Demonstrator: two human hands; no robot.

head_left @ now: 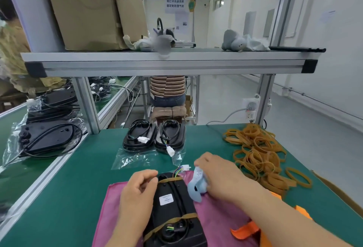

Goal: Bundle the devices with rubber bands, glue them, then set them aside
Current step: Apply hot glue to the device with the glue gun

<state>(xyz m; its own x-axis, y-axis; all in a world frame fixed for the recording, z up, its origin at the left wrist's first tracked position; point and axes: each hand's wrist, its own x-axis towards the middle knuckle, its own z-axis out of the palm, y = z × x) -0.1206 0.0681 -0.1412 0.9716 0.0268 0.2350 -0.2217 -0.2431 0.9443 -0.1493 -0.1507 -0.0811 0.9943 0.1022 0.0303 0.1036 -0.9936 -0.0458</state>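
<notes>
A black device lies lengthwise on a pink cloth in front of me, with one tan rubber band across its far end and another across its near end. My left hand rests against the device's left side, fingers curled, thumb near the far band. My right hand holds a light blue strip of paper just right of the device. A white connector on coloured wires pokes out past the device's far end.
A heap of tan rubber bands lies at the right on the green table. Two black devices sit on a clear bag farther back. More bagged devices lie on the left belt. An aluminium shelf spans overhead.
</notes>
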